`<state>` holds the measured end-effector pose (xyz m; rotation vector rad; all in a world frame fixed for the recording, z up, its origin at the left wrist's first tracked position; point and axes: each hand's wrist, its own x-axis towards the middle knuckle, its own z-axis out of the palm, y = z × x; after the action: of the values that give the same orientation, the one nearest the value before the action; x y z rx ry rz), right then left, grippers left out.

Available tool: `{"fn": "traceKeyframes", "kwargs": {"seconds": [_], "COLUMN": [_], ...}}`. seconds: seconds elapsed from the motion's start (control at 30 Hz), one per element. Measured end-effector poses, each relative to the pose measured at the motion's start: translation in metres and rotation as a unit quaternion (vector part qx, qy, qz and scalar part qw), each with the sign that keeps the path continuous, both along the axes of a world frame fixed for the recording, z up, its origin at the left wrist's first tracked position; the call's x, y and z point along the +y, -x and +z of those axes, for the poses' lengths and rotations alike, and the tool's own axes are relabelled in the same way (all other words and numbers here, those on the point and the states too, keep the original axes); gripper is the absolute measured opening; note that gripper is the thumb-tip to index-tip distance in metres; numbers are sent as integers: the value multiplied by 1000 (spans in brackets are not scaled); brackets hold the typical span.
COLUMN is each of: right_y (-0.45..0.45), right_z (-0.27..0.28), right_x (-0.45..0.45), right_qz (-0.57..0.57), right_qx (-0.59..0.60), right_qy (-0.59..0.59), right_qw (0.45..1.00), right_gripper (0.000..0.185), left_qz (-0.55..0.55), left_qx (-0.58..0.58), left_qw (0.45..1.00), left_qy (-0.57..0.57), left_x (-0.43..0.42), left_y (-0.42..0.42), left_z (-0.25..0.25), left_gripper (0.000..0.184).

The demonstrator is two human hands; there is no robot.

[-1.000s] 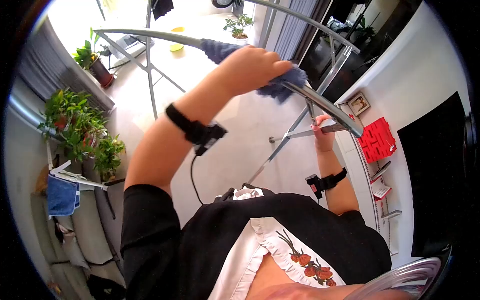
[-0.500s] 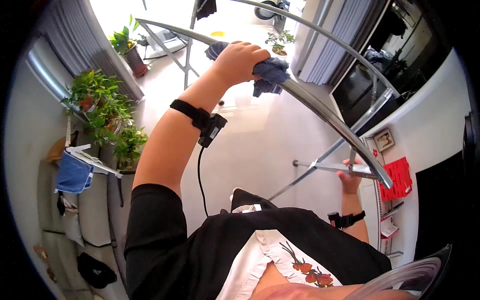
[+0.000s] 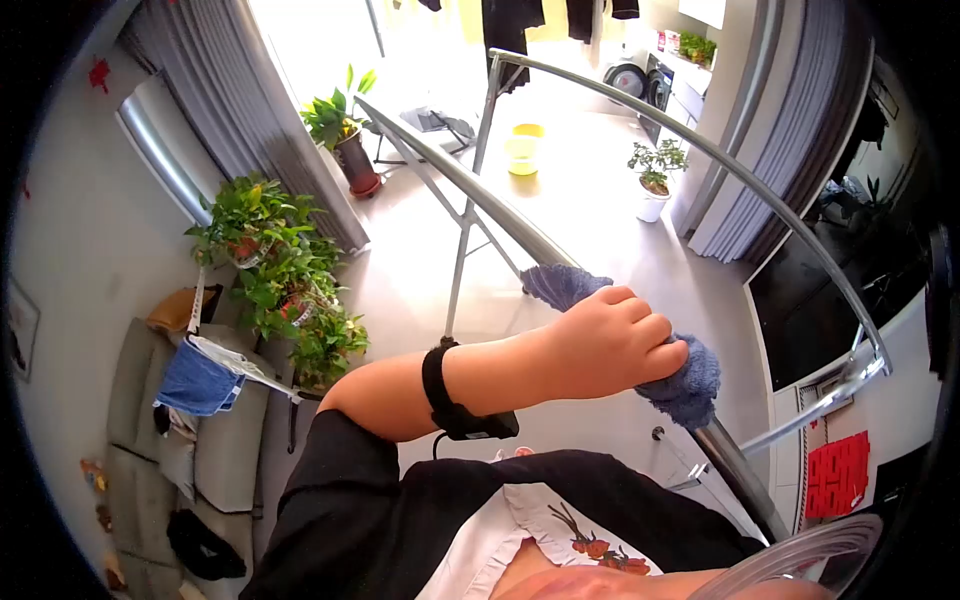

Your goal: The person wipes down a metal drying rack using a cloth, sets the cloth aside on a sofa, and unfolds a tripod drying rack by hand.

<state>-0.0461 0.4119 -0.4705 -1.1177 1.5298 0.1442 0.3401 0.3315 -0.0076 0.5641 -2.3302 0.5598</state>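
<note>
My left hand (image 3: 615, 345) is closed around a blue cloth (image 3: 690, 385), which is wrapped over a metal tube. The tube belongs to a large folding drying rack (image 3: 520, 228), whose frame runs from the upper left down to the lower right in front of my chest. Cloth shows on both sides of my fist, and bare tube continues beyond it at each end. A black strap with a small box is on my left wrist. My right hand is out of sight, and the rack's lower right end passes close to my body.
Leafy plants (image 3: 270, 260) stand at the left beside a grey sofa (image 3: 140, 455). Denim shorts (image 3: 200, 380) hang near them. Farther off are a potted plant (image 3: 355, 160), a yellow basin (image 3: 524, 150) and a white pot (image 3: 653, 200). A dark screen (image 3: 820, 280) stands at the right.
My left hand and the cloth have slid down the tube, toward the lower right and nearer my body. My right hand, earlier at the rack's lower right end, has left view. The camera view has tilted up.
</note>
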Motion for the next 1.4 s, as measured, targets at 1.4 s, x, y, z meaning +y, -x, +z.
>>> {"fn": "traceKeyframes", "kwargs": {"seconds": [1.4], "right_y": [-447], "right_z": [473], "right_x": [-127], "right_qz": [57], "right_qx": [404], "right_qy": [734], "right_qw": [543], "right_gripper": [46], "left_qz": [53], "left_qx": [156], "left_qw": [986], "left_qy": [-35], "left_x": [-235], "left_y": [-393], "left_z": [-12], "left_gripper": [39]}}
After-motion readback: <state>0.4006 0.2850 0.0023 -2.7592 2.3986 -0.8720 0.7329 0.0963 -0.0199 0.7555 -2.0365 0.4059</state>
